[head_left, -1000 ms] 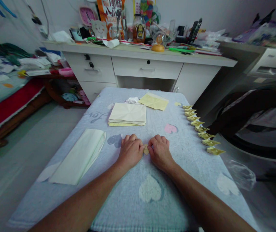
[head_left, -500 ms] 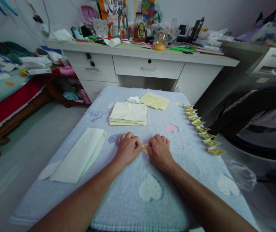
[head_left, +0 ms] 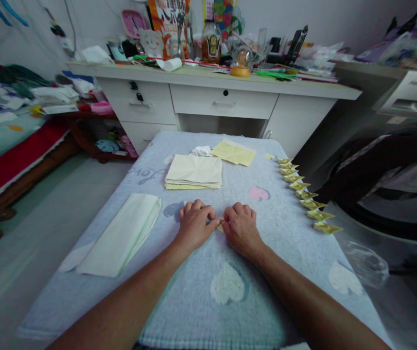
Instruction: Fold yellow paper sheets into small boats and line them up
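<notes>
Pale blue cloth (head_left: 186, 311) strewn with white and pink hearts (head_left: 227, 283) faces me: yellow paper boats (head_left: 306, 195) toward two o'clock, cream sheets (head_left: 194, 170) at eleven, whitish folded paper (head_left: 121, 238) at nine, yellowish slip (head_left: 220, 226) dead centre.

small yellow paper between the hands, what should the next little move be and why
Probably press the small yellow paper down with the left hand's thumb, steadying it with the right hand: that thumb reaches its left side, the right fingers are at its other side, and it sits low over the blue cloth.
</notes>
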A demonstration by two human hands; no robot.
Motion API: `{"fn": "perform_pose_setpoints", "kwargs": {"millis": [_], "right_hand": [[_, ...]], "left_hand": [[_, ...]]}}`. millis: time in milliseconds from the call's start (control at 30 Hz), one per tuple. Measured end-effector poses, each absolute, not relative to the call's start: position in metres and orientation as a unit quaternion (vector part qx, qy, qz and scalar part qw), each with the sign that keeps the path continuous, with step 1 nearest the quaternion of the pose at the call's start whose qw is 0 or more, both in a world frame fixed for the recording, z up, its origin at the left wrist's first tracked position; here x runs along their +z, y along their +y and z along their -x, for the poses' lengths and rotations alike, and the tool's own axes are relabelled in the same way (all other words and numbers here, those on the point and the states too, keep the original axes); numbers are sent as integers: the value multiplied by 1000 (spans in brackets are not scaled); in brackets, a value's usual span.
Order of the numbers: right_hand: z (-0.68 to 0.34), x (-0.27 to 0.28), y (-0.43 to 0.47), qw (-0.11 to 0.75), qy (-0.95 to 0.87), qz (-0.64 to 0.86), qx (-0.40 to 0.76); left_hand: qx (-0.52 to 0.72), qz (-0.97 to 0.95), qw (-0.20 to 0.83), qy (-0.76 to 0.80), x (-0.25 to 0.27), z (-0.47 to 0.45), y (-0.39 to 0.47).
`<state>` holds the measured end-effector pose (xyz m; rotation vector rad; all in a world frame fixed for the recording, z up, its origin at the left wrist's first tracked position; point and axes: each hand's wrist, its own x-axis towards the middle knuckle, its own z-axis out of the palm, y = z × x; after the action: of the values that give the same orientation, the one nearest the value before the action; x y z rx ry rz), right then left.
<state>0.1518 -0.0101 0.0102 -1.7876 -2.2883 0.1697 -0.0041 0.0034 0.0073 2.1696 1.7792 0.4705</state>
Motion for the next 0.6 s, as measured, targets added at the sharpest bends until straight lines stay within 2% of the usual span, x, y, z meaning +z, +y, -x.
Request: {"fn": "perform_pose_setpoints", "kwargs": {"millis": [600], "right_hand": [[-172, 13, -5, 121, -777, 609, 109]], "left_hand": [[153, -745, 155, 631, 8, 0, 3]]}}
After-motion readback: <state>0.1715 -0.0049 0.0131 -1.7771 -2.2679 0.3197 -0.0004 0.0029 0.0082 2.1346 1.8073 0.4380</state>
